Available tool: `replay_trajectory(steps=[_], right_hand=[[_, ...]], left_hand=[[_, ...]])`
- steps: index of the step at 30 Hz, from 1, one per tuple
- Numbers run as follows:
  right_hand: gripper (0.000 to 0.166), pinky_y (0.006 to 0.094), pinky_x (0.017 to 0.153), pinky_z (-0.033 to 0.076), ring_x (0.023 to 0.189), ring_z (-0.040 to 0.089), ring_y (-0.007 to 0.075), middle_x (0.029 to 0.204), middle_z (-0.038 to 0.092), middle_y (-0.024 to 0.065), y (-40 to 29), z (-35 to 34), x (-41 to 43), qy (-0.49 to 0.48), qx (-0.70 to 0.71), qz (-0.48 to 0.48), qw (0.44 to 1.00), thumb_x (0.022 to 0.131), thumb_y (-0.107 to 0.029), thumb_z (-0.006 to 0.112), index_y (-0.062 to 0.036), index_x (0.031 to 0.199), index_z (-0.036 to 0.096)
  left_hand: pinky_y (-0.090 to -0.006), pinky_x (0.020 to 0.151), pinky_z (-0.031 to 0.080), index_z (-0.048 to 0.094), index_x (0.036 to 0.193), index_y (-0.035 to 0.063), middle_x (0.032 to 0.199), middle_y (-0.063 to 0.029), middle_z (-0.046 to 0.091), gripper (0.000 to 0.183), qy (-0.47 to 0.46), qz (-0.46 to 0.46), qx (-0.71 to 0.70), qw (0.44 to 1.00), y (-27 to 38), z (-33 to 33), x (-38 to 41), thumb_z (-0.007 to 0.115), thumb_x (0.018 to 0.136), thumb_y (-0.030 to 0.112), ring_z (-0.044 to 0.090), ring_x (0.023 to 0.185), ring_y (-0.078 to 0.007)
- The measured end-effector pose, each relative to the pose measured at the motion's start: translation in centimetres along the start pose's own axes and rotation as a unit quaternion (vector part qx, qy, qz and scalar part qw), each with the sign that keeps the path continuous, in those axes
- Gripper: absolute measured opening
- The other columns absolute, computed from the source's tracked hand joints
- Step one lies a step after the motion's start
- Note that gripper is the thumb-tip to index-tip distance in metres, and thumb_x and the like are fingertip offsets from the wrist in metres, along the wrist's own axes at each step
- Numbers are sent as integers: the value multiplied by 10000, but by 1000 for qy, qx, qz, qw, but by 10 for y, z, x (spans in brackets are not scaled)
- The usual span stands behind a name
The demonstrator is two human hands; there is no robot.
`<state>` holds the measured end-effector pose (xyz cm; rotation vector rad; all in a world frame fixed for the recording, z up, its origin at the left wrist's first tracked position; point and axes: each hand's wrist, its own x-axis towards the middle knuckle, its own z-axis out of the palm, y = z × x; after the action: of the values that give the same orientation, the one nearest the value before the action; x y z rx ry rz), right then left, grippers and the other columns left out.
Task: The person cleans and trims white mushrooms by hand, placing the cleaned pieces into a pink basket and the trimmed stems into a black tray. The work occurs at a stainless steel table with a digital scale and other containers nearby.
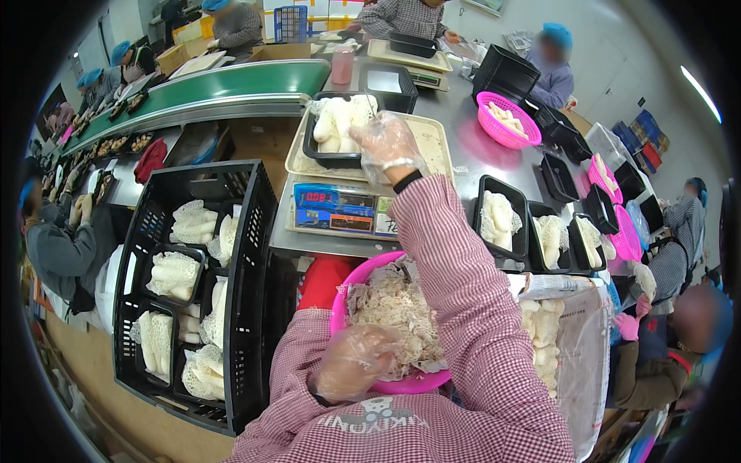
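Note:
My right hand [386, 139], in a clear plastic glove, is at the right side of a black plastic tray [336, 160] on the digital scale's beige platform [431, 142]. White net-skirted mushrooms [333, 127] lie in that tray. Something thin and dark sticks up by my fingers; whether they grip it I cannot tell. Below the platform is the scale's lit display [336, 204]. My left hand [356, 362], also gloved, rests with curled fingers over the near left part of a pink basin [341, 289] of pale mushroom scraps [393, 318]; its fingertips are partly hidden.
A black crate [246, 289] holding several filled trays stands at the left. More filled black trays [502, 214] line the steel table's right edge, with pink baskets [509, 120] behind. A paper-lined box of mushrooms [541, 341] is at lower right. Co-workers stand around, one close at right [648, 353].

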<state>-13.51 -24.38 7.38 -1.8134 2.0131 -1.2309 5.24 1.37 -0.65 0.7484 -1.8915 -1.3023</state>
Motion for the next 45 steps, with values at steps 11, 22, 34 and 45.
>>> replay_trajectory(steps=[11,22,34,45], right_hand=[[257,304,621,492,649,605,147,705,646,58,5,-57,-63,-64,50,37,996,818,-267,741,-27,839,650],[267,277,587,451,626,552,97,695,622,44,6,-34,-57,-23,120,-13,992,807,-268,748,-23,822,642],[394,299,628,471,653,597,169,742,668,119,15,-22,-26,46,-69,-24,996,810,-341,713,33,920,661],[348,446,724,480,788,627,397,811,639,274,12,-18,-17,-49,-35,-2,998,773,-287,590,48,849,642]], left_hand=[[-311,714,536,676,1012,34,913,-101,678,224,0,6,-86,996,-32,-3,-8,701,791,50,662,802,-230],[-278,601,512,666,1059,27,865,-81,652,250,9,-13,-142,990,-34,-3,-12,689,810,23,635,701,-175],[-245,707,541,588,1163,-21,957,-56,672,319,-17,-154,-437,886,-44,6,-21,631,847,-14,650,834,-151],[-270,718,504,657,1007,11,971,-81,651,183,178,11,15,984,-27,-76,18,657,827,-22,601,800,-136]])
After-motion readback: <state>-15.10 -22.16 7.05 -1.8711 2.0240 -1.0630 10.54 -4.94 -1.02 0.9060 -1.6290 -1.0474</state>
